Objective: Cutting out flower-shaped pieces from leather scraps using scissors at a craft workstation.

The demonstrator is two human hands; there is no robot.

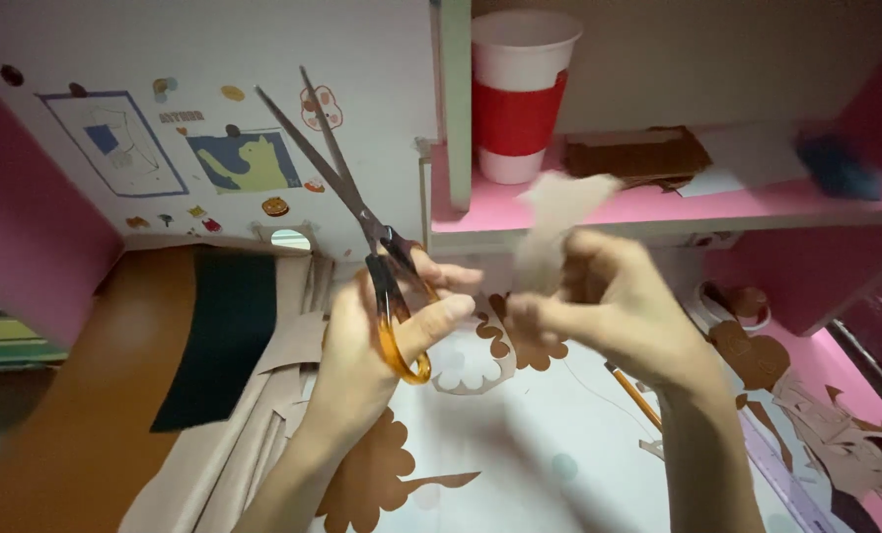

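My left hand (382, 341) grips a pair of scissors (357, 212) by their orange handles, the long steel blades parted and pointing up and to the left. Close beside it, my right hand (609, 306) pinches a small piece of pale tan paper (559, 222), which is blurred and sticks up above the fingers. The two hands almost touch above a white sheet (520, 444) carrying brown cut-out shapes.
A white cup with a red sleeve (518, 94) stands on a pink shelf (658, 209) beside brown paper scraps. A dark green strip (219, 336) lies on brown card at left. A pencil (633, 393), a ruler and more tan cuttings lie at right.
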